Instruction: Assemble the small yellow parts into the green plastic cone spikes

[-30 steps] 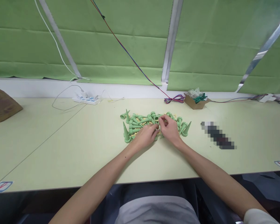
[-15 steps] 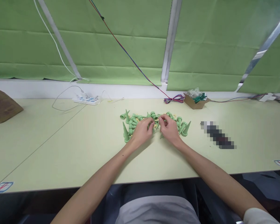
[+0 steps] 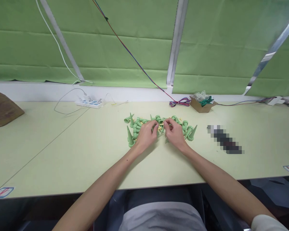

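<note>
Several green plastic cone spikes (image 3: pixel 130 137) lie in a heap at the middle of the table, some upright and some on their sides, with small yellow pieces (image 3: pixel 180 120) among them. Over the heap my left hand (image 3: pixel 147 134) is closed in a pinch. Facing it, my right hand (image 3: pixel 175 134) pinches as well. A small thin yellow piece (image 3: pixel 161 124) spans the gap between the two sets of fingertips; its ends are hidden by the fingers. Part of the heap is covered by both hands.
At the back of the table (image 3: pixel 74 166) stand a white power strip (image 3: pixel 90 103) and a small cardboard box (image 3: pixel 200 107) with plastic wrap. Coiled red-blue wire (image 3: pixel 179 102) lies beside the box. A blurred dark object (image 3: pixel 225 140) is to the right, a brown paper bag (image 3: pixel 4 109) far left.
Both hands keep nearly the same place over the heap. The fingertips have shifted slightly, and the yellow piece between them shows a little more plainly.
</note>
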The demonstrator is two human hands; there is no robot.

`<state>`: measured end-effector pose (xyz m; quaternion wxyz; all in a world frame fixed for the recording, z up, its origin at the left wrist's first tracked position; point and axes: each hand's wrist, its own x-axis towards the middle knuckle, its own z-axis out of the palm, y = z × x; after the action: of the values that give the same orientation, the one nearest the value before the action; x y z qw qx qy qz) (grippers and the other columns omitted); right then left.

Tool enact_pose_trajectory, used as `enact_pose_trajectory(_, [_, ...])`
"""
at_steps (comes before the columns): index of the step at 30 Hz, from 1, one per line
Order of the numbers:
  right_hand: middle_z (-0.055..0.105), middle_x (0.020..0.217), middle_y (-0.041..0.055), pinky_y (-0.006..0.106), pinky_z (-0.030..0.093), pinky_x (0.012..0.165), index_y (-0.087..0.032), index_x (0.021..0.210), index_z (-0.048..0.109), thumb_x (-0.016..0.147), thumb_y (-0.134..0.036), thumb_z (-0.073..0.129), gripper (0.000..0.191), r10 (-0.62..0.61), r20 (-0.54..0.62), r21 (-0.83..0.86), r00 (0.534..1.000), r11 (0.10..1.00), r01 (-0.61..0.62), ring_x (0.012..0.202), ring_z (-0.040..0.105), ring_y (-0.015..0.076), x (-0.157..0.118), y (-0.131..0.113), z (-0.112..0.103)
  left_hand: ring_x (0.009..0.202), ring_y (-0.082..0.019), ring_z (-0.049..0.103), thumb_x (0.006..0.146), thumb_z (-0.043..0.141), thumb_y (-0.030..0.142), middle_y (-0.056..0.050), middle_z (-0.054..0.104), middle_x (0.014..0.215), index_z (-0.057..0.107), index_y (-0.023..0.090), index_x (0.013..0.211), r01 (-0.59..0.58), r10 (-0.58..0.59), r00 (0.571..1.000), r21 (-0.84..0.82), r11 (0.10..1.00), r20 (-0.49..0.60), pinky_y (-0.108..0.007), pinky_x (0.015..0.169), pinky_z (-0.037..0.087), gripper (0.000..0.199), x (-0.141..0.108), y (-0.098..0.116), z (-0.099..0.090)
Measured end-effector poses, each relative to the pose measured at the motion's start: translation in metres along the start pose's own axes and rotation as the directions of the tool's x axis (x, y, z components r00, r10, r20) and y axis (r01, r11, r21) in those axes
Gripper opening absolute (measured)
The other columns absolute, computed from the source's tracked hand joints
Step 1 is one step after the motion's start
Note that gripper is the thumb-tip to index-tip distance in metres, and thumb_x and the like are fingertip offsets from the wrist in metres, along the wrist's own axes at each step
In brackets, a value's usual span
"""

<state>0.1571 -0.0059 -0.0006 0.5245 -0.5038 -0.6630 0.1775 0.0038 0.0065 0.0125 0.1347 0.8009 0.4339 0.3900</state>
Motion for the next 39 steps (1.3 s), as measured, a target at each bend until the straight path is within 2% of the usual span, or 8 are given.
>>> enact_pose_trajectory(6, [0.053,0.067,-0.0015,0.028,0.038,0.053,-0.022,0.079,0.051,0.094,-0.038,0.046,0.022,0.01,-0.01,-0.003,1.0,1.0,-0.01,0.049,0.046,0.0124,0.0005,0.0003,0.0003,0.07,-0.015,0.054,0.096,0.04,0.028,-0.004,0.064,0.079,0.057,0.018,0.082,0.028,-0.027,0.997,0.009,1.0,-0.07,-0.028,0.069,0.04,0.025,0.0008,0.0015,-0.0029])
enact_pose_trajectory(10, [0.058,0.071,0.0,0.028,0.039,0.055,-0.021,0.081,0.054,0.094,-0.036,0.047,0.021,-0.005,0.006,-0.009,1.0,1.0,0.006,0.052,0.048,0.0129,0.0005,0.0011,0.0012,0.068,-0.015,0.053,0.096,0.041,0.028,-0.003,0.063,0.078,0.057,0.018,0.081,0.021,-0.021,0.997,0.004,1.0,-0.069,-0.028,0.067,0.039,0.024,0.0004,0.0018,-0.0022])
enact_pose_trajectory(17, [0.051,0.061,-0.0018,0.027,0.036,0.056,-0.021,0.077,0.051,0.094,-0.035,0.046,0.022,-0.009,-0.017,-0.019,1.0,1.0,0.009,0.053,0.046,0.0133,0.0005,0.0016,0.0005,0.063,-0.013,0.05,0.095,0.044,0.025,-0.003,0.062,0.075,0.054,0.018,0.078,0.012,-0.013,0.995,-0.006,1.0,-0.1,-0.027,0.063,0.036,0.021,0.0006,0.0014,-0.0011])
enact_pose_trajectory(22, [0.052,0.063,-0.0011,0.027,0.036,0.057,-0.021,0.078,0.051,0.095,-0.035,0.045,0.023,-0.016,-0.02,-0.023,1.0,1.0,0.015,0.055,0.046,0.0138,0.0007,0.003,0.0006,0.062,-0.013,0.05,0.094,0.045,0.024,-0.002,0.062,0.074,0.054,0.018,0.077,0.0,-0.001,0.995,-0.01,1.0,-0.098,-0.027,0.062,0.037,0.021,0.0011,0.0012,-0.0017])
enact_pose_trajectory(31, [0.056,0.066,-0.0001,0.027,0.036,0.057,-0.02,0.078,0.055,0.094,-0.034,0.046,0.023,-0.033,0.071,-0.033,0.997,0.999,0.036,0.055,0.046,0.0135,0.0006,0.0006,0.0017,0.061,-0.013,0.051,0.094,0.047,0.023,-0.001,0.062,0.071,0.055,0.018,0.076,-0.044,0.041,0.997,-0.044,0.998,-0.071,-0.026,0.064,0.039,0.021,0.0013,-0.0001,0.0])
enact_pose_trajectory(39, [0.048,0.059,-0.0029,0.027,0.032,0.055,-0.02,0.075,0.052,0.095,-0.035,0.045,0.026,-0.054,0.116,-0.033,0.992,0.998,0.058,0.051,0.041,0.0124,0.0008,0.0022,0.0022,0.062,-0.013,0.052,0.093,0.047,0.022,-0.001,0.063,0.073,0.056,0.018,0.077,-0.063,0.06,0.995,-0.039,0.997,-0.074,-0.027,0.065,0.041,0.019,0.0011,-0.0016,0.0014])
